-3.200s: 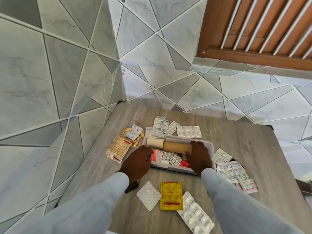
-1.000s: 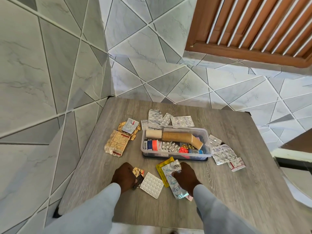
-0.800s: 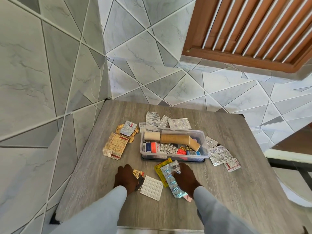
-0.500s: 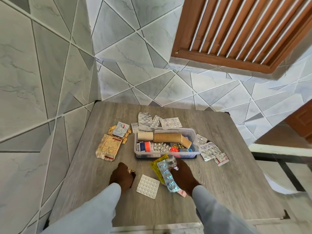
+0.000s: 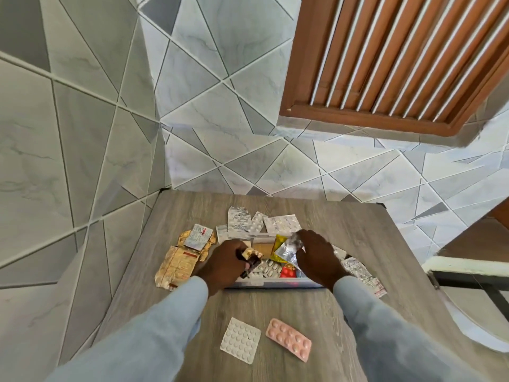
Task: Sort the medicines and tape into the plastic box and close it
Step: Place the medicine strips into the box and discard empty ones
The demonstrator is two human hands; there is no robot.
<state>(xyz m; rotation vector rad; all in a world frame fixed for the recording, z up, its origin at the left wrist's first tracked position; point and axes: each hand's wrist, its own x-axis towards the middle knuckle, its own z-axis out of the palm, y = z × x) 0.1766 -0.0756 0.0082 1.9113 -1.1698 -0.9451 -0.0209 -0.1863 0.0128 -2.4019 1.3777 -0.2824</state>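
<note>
The clear plastic box [image 5: 264, 284] sits open mid-table, with pill strips inside. Both hands hover over it. My left hand [image 5: 223, 262] grips a small dark and gold packet [image 5: 249, 257] above the box's left end. My right hand [image 5: 316, 257] holds a silver blister strip [image 5: 287, 250] together with a yellow sachet [image 5: 279, 244] over the box's right half. The tan tape roll [image 5: 263, 247] lies inside, mostly hidden by my hands. A white pill sheet [image 5: 241, 343] and a pink pill strip [image 5: 288, 342] lie on the table near me.
Gold foil packs [image 5: 179, 264] lie left of the box, silver strips [image 5: 259, 223] behind it, and more strips [image 5: 358, 270] to its right. The wooden table [image 5: 371, 244] stands in a tiled corner; its right edge drops off to the floor.
Both hands lifted from the near table edge and moved forward over the box, carrying the packet, the silver strip and the yellow sachet. The pink strip now lies uncovered beside the white sheet.
</note>
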